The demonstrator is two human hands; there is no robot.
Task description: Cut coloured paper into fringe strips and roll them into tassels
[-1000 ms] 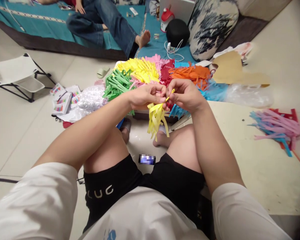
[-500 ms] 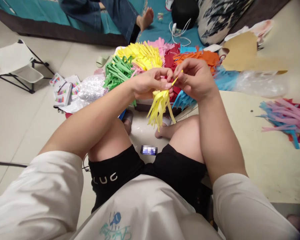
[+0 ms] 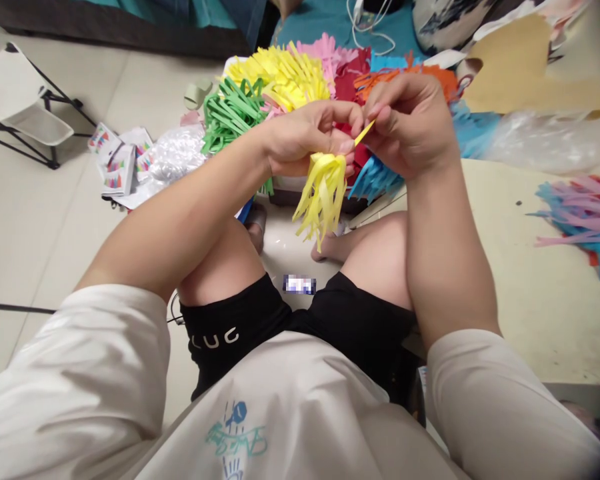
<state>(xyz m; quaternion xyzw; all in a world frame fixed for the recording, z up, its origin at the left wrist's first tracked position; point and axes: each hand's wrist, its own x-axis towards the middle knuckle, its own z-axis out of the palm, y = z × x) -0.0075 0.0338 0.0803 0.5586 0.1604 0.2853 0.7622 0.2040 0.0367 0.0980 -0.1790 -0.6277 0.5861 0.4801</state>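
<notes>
1. Fingers of my left hand [image 3: 305, 137] are pinched around the top of a yellow paper tassel [image 3: 323, 197]; the fringe of the tassel hangs down freely between my two knees.
2. My right hand [image 3: 410, 123] is closed too, with thumb and forefinger gripping a thin yellow strip [image 3: 365, 132] that rises at a slant from the top of the tassel.
3. The two hands are almost touching each other, and the tassel head sits just between them, above the floor and in front of my black shorts [image 3: 300, 327].
4. Behind my hands lies a big pile of cut paper fringes: green fringes [image 3: 230, 110] on the left, yellow fringes [image 3: 280, 73] next to them, then pink fringes [image 3: 325, 50], dark red and orange fringes [image 3: 380, 79], and blue fringes [image 3: 375, 180] just under my right hand.
5. On the right there is a pale low table [image 3: 530, 287], and on its far edge rests a loose heap of pink and blue strips [image 3: 585, 223].
6. A crumpled clear plastic bag [image 3: 540, 140] lies near the top of that table, beside a piece of brown cardboard [image 3: 525, 73].
7. On the left floor I see small printed paper packets [image 3: 117, 163], a shiny white bundle [image 3: 177, 157] and a white folding stool [image 3: 25, 107].
</notes>
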